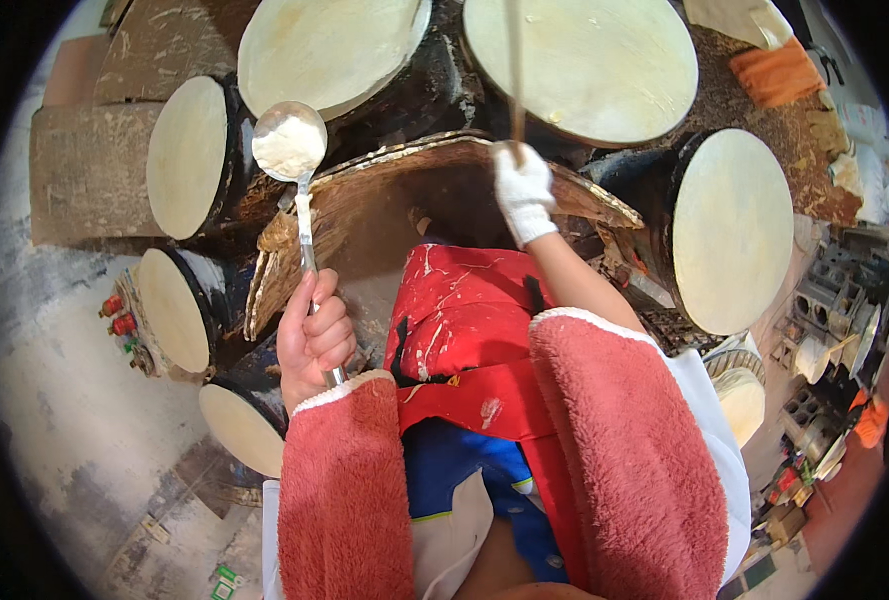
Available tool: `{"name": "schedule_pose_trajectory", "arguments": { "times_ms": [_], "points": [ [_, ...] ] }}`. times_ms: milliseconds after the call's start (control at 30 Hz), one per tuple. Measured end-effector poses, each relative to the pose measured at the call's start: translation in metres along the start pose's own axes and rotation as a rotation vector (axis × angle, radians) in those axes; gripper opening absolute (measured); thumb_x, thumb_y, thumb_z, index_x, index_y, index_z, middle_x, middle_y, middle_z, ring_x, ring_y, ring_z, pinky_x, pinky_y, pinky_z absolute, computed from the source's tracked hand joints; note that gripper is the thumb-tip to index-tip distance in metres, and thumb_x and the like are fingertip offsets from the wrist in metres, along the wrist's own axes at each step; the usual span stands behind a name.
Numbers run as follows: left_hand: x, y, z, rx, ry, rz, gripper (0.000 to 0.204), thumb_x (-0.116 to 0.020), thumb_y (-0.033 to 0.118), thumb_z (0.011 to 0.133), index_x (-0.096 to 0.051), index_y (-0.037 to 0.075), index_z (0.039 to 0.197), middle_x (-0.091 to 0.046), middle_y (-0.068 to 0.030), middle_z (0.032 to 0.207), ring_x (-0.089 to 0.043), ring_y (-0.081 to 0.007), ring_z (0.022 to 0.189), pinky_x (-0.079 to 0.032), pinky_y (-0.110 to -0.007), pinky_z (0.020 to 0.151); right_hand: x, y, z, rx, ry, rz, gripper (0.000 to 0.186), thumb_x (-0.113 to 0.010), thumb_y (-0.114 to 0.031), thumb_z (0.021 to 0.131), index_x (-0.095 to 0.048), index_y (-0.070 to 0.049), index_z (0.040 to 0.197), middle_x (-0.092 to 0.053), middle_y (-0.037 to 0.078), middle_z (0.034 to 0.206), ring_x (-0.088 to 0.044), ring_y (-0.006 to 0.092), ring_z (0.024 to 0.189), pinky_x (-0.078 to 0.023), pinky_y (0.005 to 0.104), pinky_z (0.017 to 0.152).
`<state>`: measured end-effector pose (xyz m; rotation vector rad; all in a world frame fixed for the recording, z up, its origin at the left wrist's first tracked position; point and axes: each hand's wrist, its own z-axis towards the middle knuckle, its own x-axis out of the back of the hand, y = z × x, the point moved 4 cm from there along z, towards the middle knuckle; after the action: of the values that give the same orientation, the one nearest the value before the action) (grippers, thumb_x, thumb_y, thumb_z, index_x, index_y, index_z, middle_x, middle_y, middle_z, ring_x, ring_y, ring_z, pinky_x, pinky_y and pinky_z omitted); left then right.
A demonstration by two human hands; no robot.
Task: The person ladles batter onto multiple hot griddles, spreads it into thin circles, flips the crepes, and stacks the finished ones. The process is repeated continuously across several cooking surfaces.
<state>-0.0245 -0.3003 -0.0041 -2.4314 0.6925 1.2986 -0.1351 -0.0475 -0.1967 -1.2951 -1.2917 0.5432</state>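
Observation:
My left hand (317, 335) is bare and closed around the handle of a metal ladle (306, 225). Thick white batter-like paste (290, 148) fills the ladle's bowl, and some is smeared down its neck. In a white knitted glove, my right hand (525, 196) grips a thin wooden stick (516, 70), which runs away from me over a large round cream surface (585, 62) and blurs slightly. The stick's far end is out of view. Left of it lies another big cream round (330, 50) with a black side. The ladle's bowl hangs near a smaller cream round (187, 157).
More black-sided rounds curve about me, at right (733, 232) and lower left (175, 308). A worn, paste-crusted board edge (395, 158) bends in front of my red apron (465, 310). Orange cloth (777, 72) lies far right, above holed grey blocks (831, 285).

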Motion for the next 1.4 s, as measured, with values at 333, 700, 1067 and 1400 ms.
{"name": "schedule_pose_trajectory", "arguments": {
  "times_ms": [333,700,1067,1400],
  "points": [
    [0.021,0.066,-0.014,0.002,0.027,0.042,0.030,-0.029,0.032,0.105,-0.036,0.012,0.084,-0.026,0.0063,0.049,-0.022,-0.0047,0.033,-0.023,-0.022,0.028,0.071,-0.014,0.020,0.053,0.068,-0.216,0.030,-0.067,-0.022,0.084,-0.067,0.000,0.104,-0.069,0.015,0.089,-0.064,0.0182,0.077,-0.050,0.0310,0.076],
    [0.030,0.148,-0.018,0.041,0.004,0.139,0.031,-0.028,0.034,0.105,-0.038,0.014,0.084,-0.024,0.0069,0.049,-0.020,-0.0044,0.033,-0.021,-0.022,0.028,0.069,-0.016,0.028,-0.092,0.193,-0.195,0.020,-0.061,-0.009,0.086,-0.066,0.000,0.103,-0.068,0.006,0.086,-0.060,0.0133,0.077,-0.048,0.0272,0.074],
    [0.035,0.197,-0.022,0.047,-0.037,0.056,0.032,-0.024,0.035,0.106,-0.037,0.013,0.086,-0.023,0.0056,0.049,-0.020,-0.0060,0.033,-0.022,-0.023,0.029,0.079,-0.035,0.032,-0.126,0.262,-0.289,0.014,-0.060,-0.009,0.077,-0.069,-0.003,0.086,-0.064,0.003,0.074,-0.057,0.0147,0.070,-0.045,0.0289,0.069],
    [0.036,0.220,-0.028,0.073,-0.105,0.012,0.030,-0.027,0.033,0.106,-0.038,0.013,0.087,-0.025,0.0061,0.050,-0.022,-0.0055,0.034,-0.025,-0.023,0.031,-0.040,-0.098,0.029,0.231,0.068,-0.209,0.038,-0.073,-0.022,0.083,-0.064,-0.002,0.114,-0.068,0.013,0.104,-0.064,0.0207,0.092,-0.049,0.0334,0.084]
  ]
}}
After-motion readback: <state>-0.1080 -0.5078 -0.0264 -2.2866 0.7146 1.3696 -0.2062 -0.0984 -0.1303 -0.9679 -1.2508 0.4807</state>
